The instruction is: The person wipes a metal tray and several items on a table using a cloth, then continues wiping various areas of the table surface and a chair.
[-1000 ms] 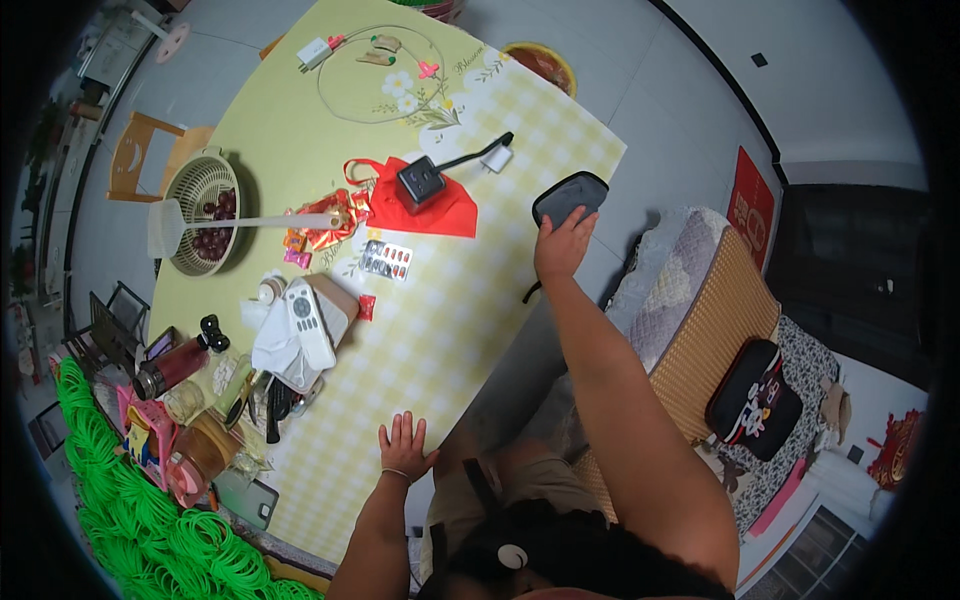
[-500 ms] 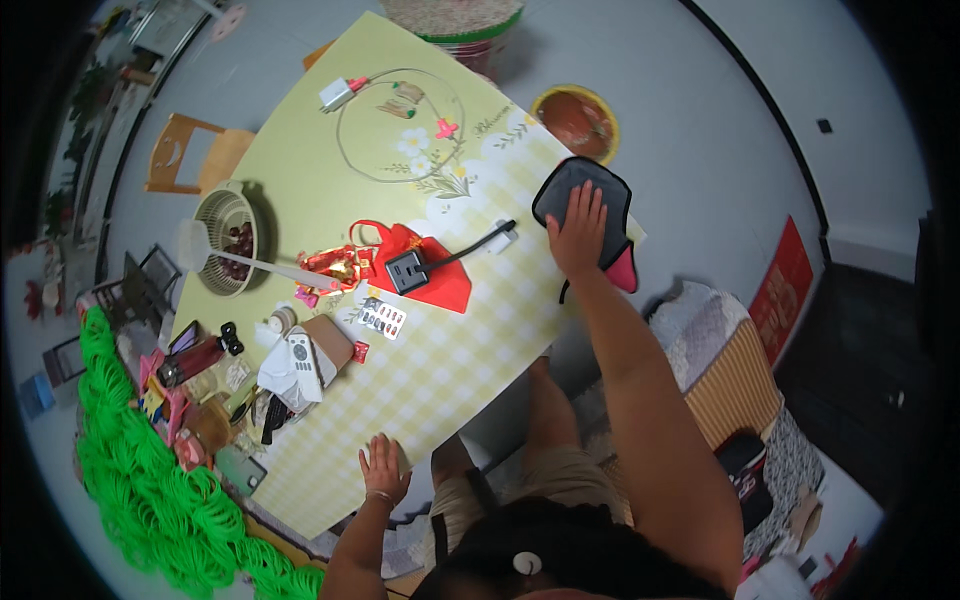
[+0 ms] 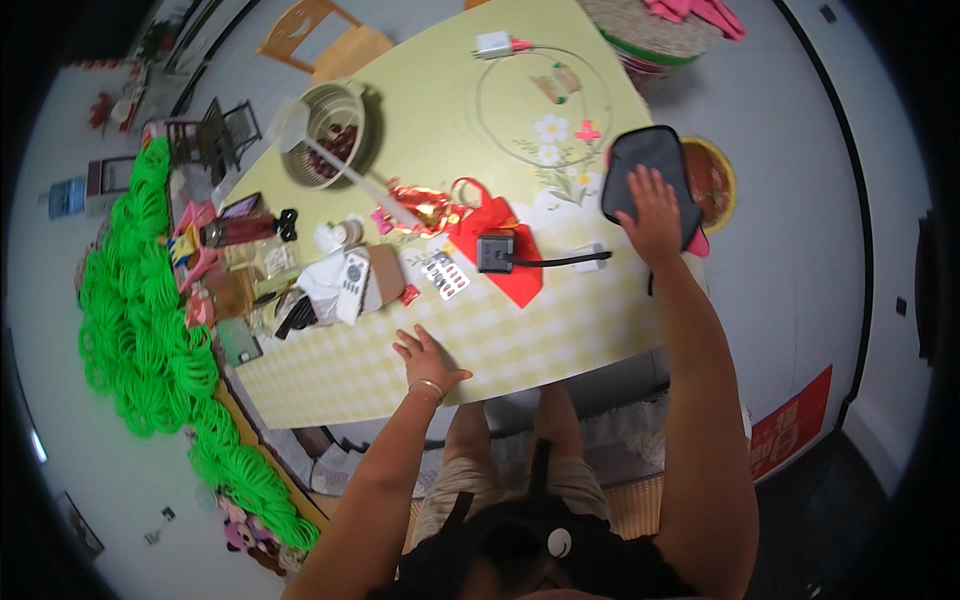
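My right hand [image 3: 655,212] lies flat, fingers stretched, on a dark grey pad [image 3: 640,155] with black trim. The pad rests at the table's right edge, and a pink part [image 3: 698,243] shows from beneath it. Near the front edge, my left hand [image 3: 425,362] is spread on the checked tablecloth [image 3: 560,345], holding nothing. Between the hands lies a red bag [image 3: 520,285] with a black square plug block [image 3: 495,252] on it, its short black cord running right. A blister pack of pills [image 3: 445,276] sits beyond my left hand.
A colander [image 3: 362,130] of dark red fruit stands far left with a long-handled ladle [image 3: 365,185] across it. A white charger [image 3: 493,44] and its looped cable lie at the back. A white remote [image 3: 352,285] leans on a tissue box [image 3: 385,272]. Beyond the right edge stands a yellow-rimmed basin [image 3: 730,180].
The whole view has turned, with the table now shown straighter. My right hand and the grey pad have shifted toward the cable loop. My left hand lies a little farther onto the table.
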A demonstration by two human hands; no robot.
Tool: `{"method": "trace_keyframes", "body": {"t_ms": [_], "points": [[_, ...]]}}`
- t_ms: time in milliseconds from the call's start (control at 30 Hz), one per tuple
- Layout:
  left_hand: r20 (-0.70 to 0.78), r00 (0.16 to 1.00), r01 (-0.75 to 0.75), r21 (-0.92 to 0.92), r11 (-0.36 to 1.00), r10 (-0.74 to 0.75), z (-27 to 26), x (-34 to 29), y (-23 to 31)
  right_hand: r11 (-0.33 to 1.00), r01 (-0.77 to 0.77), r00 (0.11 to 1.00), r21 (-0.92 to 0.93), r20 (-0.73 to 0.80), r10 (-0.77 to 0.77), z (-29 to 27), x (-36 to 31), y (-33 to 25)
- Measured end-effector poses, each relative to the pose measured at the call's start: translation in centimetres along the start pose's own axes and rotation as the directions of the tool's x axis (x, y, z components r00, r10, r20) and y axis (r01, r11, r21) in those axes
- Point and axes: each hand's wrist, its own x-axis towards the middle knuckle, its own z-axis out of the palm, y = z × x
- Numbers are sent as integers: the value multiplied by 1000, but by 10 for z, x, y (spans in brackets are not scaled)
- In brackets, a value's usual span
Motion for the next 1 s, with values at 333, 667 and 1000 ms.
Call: {"method": "trace_keyframes", "body": {"t_ms": [333,667,1000], "points": [[42,999,6,-10,1000,-6,-15,-3,-6,954,-290,954,-79,52,295,6,-166,-62],[52,997,-57,-56,997,60,-15,-2,-24,996,-67,965,-56,249,79,59,-221,-267],[-376,922,-272,-800,535,-93,-7,63,-22,997,-54,975,-57,210,65,70,-213,-295]]}}
